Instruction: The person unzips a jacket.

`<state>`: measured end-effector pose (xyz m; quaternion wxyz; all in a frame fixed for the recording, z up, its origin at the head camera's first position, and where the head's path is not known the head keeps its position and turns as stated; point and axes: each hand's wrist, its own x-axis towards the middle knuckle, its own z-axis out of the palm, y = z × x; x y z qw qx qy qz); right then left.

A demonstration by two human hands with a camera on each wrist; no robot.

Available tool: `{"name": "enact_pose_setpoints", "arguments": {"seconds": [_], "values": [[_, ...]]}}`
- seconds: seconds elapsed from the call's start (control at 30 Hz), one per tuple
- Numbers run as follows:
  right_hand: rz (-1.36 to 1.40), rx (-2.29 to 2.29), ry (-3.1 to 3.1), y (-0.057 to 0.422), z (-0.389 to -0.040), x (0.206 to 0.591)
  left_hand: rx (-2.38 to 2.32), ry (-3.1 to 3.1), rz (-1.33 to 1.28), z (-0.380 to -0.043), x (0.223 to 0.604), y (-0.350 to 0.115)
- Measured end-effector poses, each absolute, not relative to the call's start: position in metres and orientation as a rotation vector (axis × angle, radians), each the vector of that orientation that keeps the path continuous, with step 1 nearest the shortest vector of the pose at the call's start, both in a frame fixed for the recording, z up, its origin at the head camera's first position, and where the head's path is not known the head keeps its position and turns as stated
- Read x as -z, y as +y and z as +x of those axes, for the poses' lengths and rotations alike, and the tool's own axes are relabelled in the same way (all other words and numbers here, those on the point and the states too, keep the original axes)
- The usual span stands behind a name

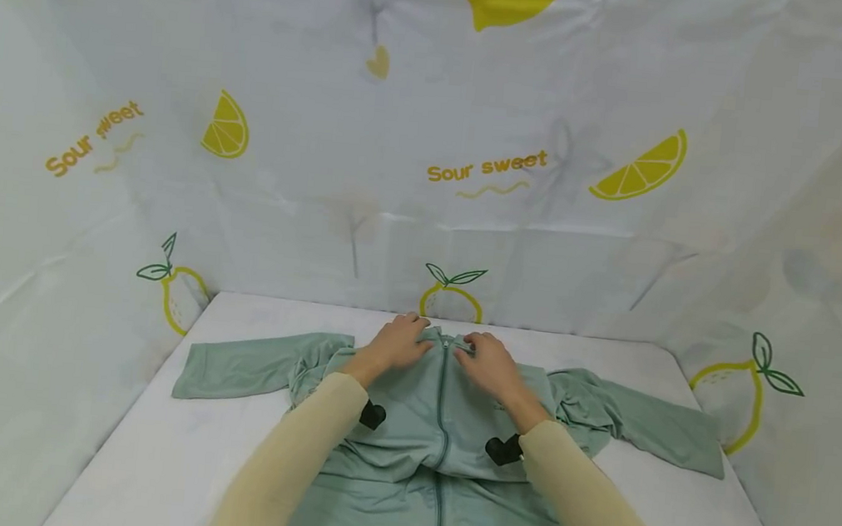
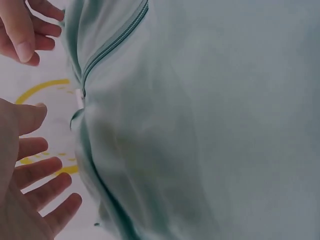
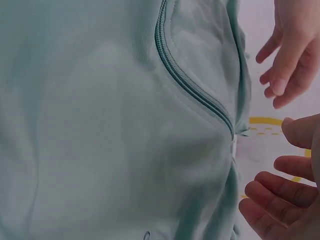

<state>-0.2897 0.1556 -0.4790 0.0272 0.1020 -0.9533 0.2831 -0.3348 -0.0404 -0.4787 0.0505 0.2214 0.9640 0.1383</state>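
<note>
A pale green zip-up jacket [image 1: 405,445] lies front up with its sleeves spread to both sides. Its zipper [image 1: 442,399] runs closed up to the collar. At the left side of the collar is my left hand [image 1: 397,341], fingers apart and extended in the left wrist view. My right hand [image 1: 490,365] is by the collar's right side, its fingers [image 3: 270,200] loosely spread in the right wrist view. Neither hand grips the fabric. Whether the fingertips touch the collar is hard to tell.
The jacket lies on a white table [image 1: 149,448] whose far edge is just beyond the collar. White sheeting [image 1: 304,228] printed with lemons stands behind and at both sides. Two black hearts [image 1: 504,450] mark the jacket's chest, partly covered by the forearms.
</note>
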Motion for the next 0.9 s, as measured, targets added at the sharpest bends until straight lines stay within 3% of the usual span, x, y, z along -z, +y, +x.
{"name": "enact_pose_setpoints", "arguments": {"seconds": [0.7, 0.9], "values": [[0.281, -1.037, -2.925, 0.142, -0.302, 0.498, -0.592, 2.825, 0.488, -0.340, 0.493, -0.022], [0.293, -1.092, -2.877, 0.143, -0.306, 0.498, -0.769, 2.868, 0.568, -0.343, 0.492, -0.026]]}}
